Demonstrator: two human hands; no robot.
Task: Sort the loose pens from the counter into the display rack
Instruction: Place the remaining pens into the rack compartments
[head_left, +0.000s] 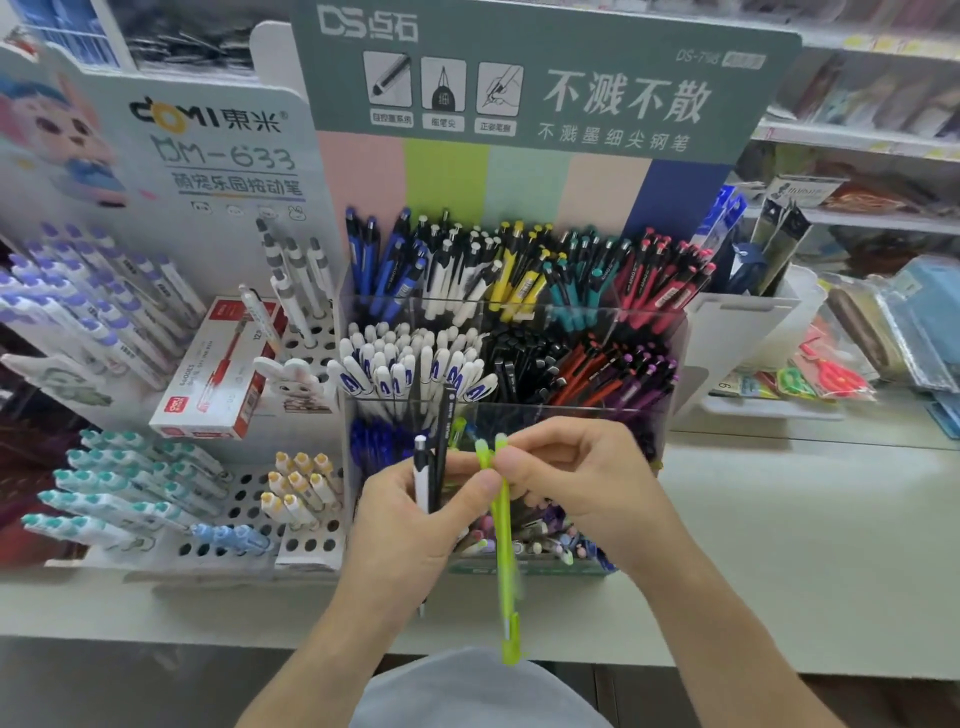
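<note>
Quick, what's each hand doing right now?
Left hand: closed around a bunch of pens, white and black among them.
Right hand: pinching the top of a lime-green pen, which hangs down.

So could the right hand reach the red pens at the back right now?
Probably not straight away. The right hand is pinching a green pen, so it is busy. The red pens stand in the back row, with nothing covering their tops, so the way looks free once the hand lets go.
</note>
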